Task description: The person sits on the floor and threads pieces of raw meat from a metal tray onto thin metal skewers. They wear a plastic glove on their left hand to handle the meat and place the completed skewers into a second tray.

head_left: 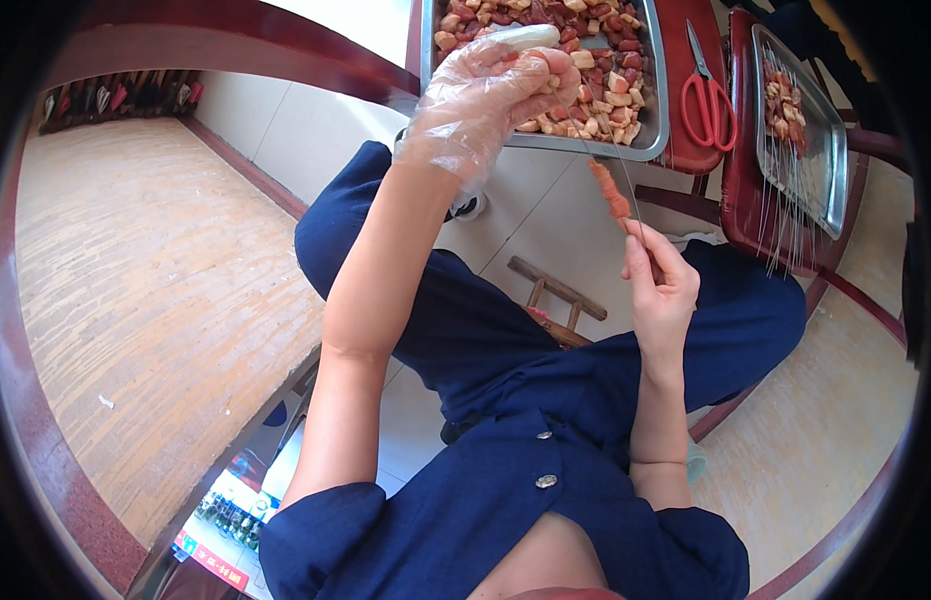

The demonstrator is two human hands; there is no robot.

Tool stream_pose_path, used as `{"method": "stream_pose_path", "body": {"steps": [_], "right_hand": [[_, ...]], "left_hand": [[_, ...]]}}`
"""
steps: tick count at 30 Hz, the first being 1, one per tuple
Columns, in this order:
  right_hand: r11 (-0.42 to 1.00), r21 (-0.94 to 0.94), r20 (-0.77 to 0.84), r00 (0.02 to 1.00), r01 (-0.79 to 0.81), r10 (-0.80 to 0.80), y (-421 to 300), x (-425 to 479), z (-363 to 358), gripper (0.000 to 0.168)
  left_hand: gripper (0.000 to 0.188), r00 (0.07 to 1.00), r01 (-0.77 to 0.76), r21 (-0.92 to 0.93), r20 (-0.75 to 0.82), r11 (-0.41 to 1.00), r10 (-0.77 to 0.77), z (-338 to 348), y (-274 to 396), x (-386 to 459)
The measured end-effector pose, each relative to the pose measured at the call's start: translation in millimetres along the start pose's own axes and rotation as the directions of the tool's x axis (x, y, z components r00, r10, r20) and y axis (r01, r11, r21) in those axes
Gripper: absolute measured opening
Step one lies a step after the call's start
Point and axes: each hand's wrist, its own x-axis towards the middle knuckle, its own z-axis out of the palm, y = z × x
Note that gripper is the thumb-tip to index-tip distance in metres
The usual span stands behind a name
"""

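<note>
My left hand (480, 97), in a clear plastic glove, is raised over the near left part of a metal tray (657, 82) of raw meat cubes (619, 97). Its fingers are pinched on a small piece of meat at the far ends of thin metal skewers. A pale smooth object (527, 35) lies beside its fingers. My bare right hand (660, 274) grips the near ends of two metal skewers (627, 169). One skewer carries a reddish strip of meat (609, 189) just above my right fingertips.
Red-handled scissors (707, 112) lie on a red stool right of the tray. Farther right, a smaller metal tray (833, 165) on a red chair holds loaded and bare skewers (784, 202). A wooden tabletop (173, 285) stands at left. A small wooden stool (559, 289) shows between my legs.
</note>
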Motion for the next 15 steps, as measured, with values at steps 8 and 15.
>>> {"method": "stream_pose_path", "body": {"steps": [8,15], "right_hand": [[0.999,0.033,-0.016,0.999,0.04,-0.04,5,1,7,0.019],[0.998,0.041,-0.04,0.998,0.047,-0.045,2,6,13,0.018]], "left_hand": [[0.024,0.996,0.076,-0.076,0.06,0.994,-0.071,8,4,-5],[0.022,0.984,0.069,-0.02,0.164,0.997,-0.064,15,-10,-11]]}}
